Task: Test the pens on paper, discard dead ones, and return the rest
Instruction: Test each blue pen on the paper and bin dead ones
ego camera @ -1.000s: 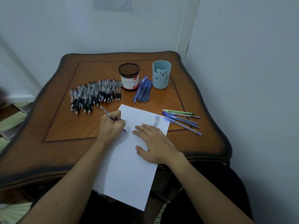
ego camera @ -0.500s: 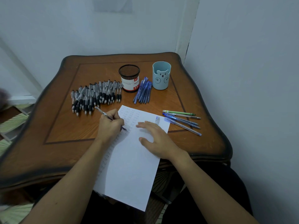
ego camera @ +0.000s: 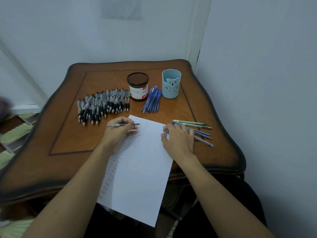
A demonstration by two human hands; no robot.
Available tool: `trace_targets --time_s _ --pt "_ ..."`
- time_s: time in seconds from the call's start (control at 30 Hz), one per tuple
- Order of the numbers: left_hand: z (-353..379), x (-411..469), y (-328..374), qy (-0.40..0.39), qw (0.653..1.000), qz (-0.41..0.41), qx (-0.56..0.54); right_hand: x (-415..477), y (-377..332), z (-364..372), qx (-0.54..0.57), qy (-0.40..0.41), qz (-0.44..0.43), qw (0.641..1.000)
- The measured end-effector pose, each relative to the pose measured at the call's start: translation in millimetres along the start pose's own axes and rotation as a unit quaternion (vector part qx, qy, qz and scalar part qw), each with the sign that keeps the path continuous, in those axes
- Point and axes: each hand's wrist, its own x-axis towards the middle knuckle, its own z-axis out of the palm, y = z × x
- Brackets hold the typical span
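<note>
A white sheet of paper (ego camera: 140, 169) covered in small test marks lies on the wooden table (ego camera: 65, 134) and hangs over its near edge. My left hand (ego camera: 118, 131) grips a clear pen (ego camera: 123, 125) held level just above the sheet's top left corner, tip pointing right. My right hand (ego camera: 178, 138) is at the sheet's right edge, its thumb and fingertips pinching a small clear-blue pen cap (ego camera: 165, 132).
A pile of black-grip pens (ego camera: 103, 103) lies at the left, a row of blue pens (ego camera: 152, 100) between a black mesh holder (ego camera: 137, 86) and a light blue bear cup (ego camera: 171, 83). Several loose pens (ego camera: 197, 126) lie at the right, partly under my right hand.
My left hand lifted the pen tip off the paper and turned the pen level. My right hand left its flat rest on the sheet and moved right onto the cap.
</note>
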Motion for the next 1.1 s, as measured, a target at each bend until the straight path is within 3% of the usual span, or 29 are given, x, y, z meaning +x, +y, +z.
trace_targets --time_s 0.2,0.33,0.7,0.97,1.1 --pt "7 -11 2 -0.033 0.995 0.064 0.071 1 -8 1 0.027 0.004 0.035 0.999" --pt "15 -16 5 -0.015 0.994 0.093 0.052 6 -10 1 0.010 -0.016 0.033 0.999" --pt "20 -25 7 -0.012 0.985 0.168 0.044 -7 -11 0 0.271 0.009 0.048 0.961" --pt "19 -28 12 -0.035 0.985 0.169 0.011 -12 -7 -5 0.257 0.021 0.039 0.965" --pt "22 -31 12 -0.055 0.983 0.163 0.057 -14 -9 -6 0.242 0.029 0.008 0.970"
